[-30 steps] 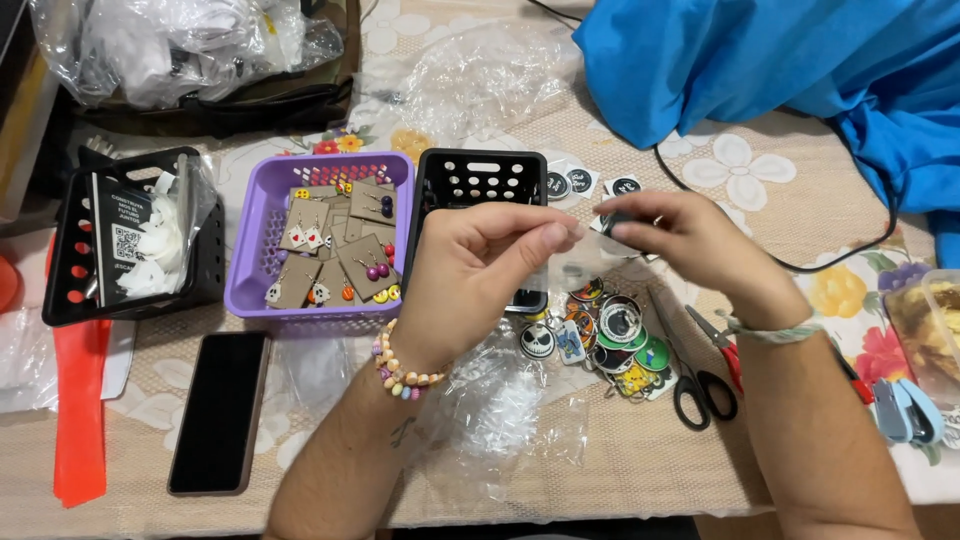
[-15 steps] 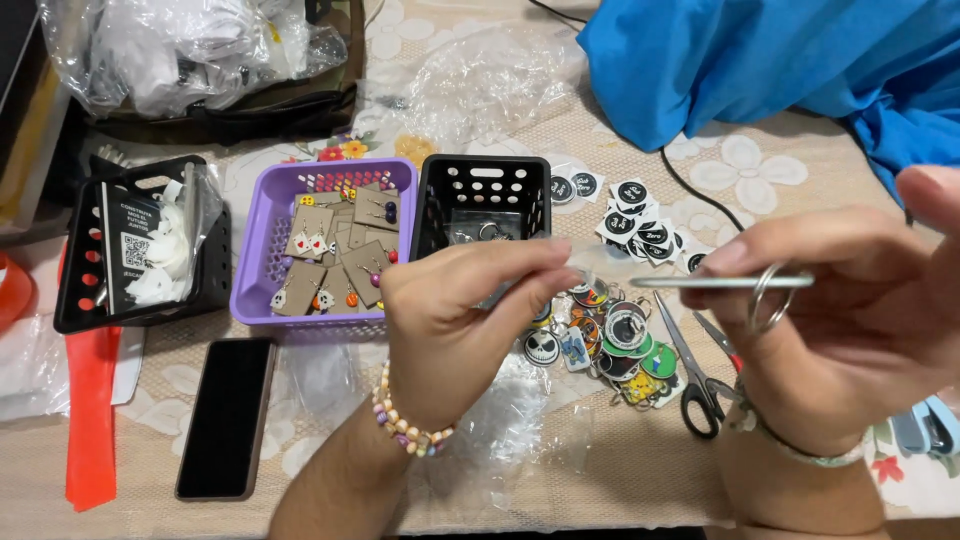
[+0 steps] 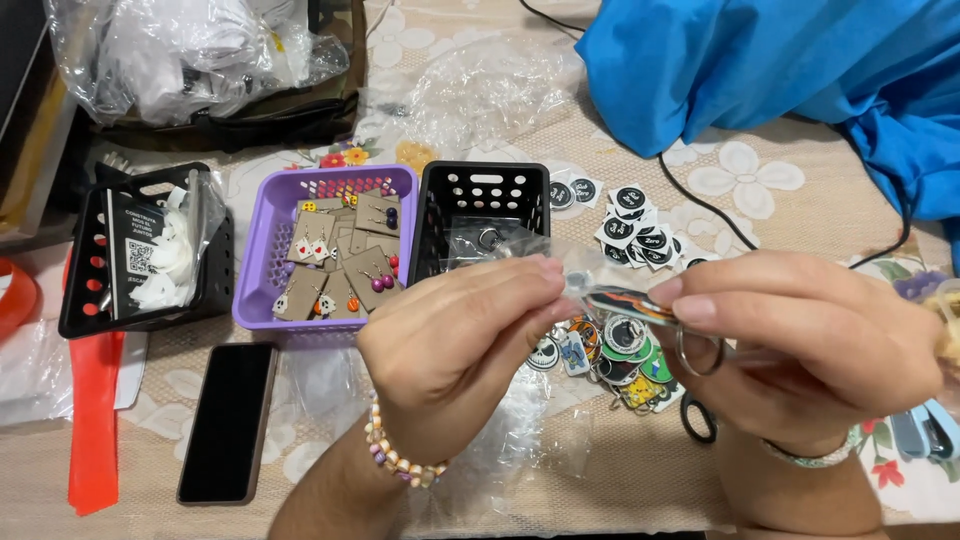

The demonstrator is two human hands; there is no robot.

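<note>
My left hand [image 3: 455, 340], with a bead bracelet on the wrist, pinches a small clear plastic bag [image 3: 575, 285] at its edge. My right hand [image 3: 800, 345] holds a flat keychain [image 3: 625, 303] with a metal ring [image 3: 697, 352] and has its tip at the bag's mouth. Both hands hover above a pile of keychains [image 3: 620, 355] on the table. Behind them stands a black basket [image 3: 482, 215] with bagged keychains inside.
A purple basket [image 3: 258, 275] holds earring cards. A second black basket [image 3: 90, 250] with white pieces stands at the left, a phone [image 3: 228, 420] and an orange strip [image 3: 95, 420] below it. Round stickers [image 3: 630, 230], scissors [image 3: 695, 415], blue cloth [image 3: 780, 70] and plastic bags [image 3: 180, 50] surround.
My hands have drawn closer together; the keychain in my right hand has moved left to the bag held by my left hand.
</note>
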